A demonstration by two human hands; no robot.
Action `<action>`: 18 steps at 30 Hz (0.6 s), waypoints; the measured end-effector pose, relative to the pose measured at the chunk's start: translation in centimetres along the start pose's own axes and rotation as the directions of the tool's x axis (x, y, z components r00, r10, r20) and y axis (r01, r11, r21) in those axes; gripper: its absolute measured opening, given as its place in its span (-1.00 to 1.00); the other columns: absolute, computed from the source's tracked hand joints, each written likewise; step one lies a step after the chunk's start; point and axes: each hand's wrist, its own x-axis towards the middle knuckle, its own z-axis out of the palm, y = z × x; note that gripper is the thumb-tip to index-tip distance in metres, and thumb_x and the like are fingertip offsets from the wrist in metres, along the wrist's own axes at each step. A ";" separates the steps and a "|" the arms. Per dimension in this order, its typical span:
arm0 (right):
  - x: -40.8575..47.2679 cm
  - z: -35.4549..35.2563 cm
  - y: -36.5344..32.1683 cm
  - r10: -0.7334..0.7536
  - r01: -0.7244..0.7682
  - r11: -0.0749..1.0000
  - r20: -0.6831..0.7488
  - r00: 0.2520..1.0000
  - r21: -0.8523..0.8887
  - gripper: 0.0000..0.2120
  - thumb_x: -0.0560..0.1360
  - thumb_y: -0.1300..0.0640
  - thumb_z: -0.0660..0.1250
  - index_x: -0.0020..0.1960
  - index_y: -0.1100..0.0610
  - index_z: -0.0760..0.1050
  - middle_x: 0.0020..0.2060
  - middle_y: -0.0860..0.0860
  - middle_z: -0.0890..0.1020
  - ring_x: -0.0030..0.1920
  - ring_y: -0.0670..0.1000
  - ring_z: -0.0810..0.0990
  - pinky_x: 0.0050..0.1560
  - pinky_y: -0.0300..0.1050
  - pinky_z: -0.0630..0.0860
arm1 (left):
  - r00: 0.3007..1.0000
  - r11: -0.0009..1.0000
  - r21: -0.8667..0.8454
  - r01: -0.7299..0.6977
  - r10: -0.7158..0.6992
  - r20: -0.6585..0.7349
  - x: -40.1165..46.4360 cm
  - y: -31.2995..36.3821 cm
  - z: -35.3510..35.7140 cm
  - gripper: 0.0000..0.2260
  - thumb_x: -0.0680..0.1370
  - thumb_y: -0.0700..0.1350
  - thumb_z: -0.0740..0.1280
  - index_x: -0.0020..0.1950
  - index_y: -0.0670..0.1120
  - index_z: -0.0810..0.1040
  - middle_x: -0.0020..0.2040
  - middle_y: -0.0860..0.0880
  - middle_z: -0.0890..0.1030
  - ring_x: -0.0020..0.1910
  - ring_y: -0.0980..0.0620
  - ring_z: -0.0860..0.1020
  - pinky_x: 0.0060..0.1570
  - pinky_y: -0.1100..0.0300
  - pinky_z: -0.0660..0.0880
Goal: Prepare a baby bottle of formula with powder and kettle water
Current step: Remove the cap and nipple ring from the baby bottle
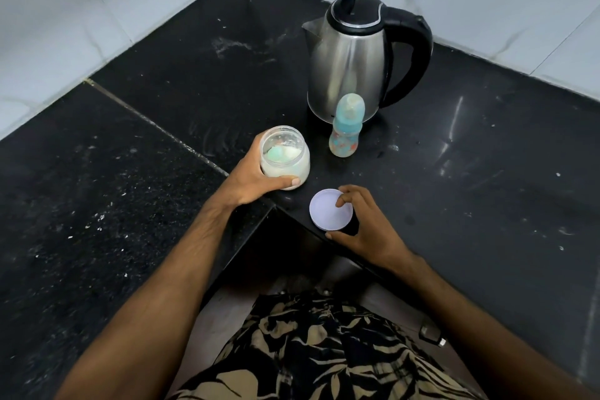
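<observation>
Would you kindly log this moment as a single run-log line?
left hand grips open powder jar | right hand holds lid at counter edge | bottle capped, before kettle | scoop in jar

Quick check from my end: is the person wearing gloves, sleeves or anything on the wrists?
No. The left hand and right hand are bare, no gloves, rings or watch visible. Both forearms are bare, no sleeves in view. Lower down, a black garment with a beige leaf print shows.
</observation>
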 end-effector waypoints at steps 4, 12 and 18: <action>0.0 0.1 0.2 0.011 -0.011 1.000 0.038 0.999 0.000 -0.27 0.29 0.07 0.65 0.33 0.12 0.36 0.40 0.02 0.31 0.33 -0.14 0.28 0.25 -0.57 0.17 | 1.000 1.000 -0.001 0.020 -0.020 0.021 -0.2 0.5 -0.1 -0.08 0.22 0.07 0.63 0.48 0.01 0.26 0.29 0.25 0.46 0.27 0.37 0.44 0.19 0.50 0.35; 0.8 -1.4 -0.3 0.146 -0.125 0.965 -0.077 0.986 0.229 -0.42 0.47 -0.10 0.47 0.40 -0.09 0.29 0.31 -0.12 0.41 0.29 -0.26 0.43 0.22 -0.45 0.37 | 0.990 0.993 -0.087 0.080 -0.090 -0.111 -1.7 2.4 0.1 0.09 0.21 0.18 0.56 0.60 0.07 0.04 0.55 0.03 0.25 0.52 0.14 0.24 0.51 0.07 0.22; 3.9 -4.8 0.0 0.242 -0.159 0.925 -0.211 0.947 0.344 -0.48 0.51 0.04 0.46 0.38 -0.05 0.32 0.25 -0.05 0.50 0.21 -0.16 0.53 0.12 -0.30 0.50 | 0.979 0.994 0.094 -0.057 0.074 -0.191 -0.7 6.1 0.0 -0.07 0.29 0.30 0.49 0.56 0.14 0.16 0.55 0.15 0.25 0.49 0.26 0.22 0.34 0.38 0.20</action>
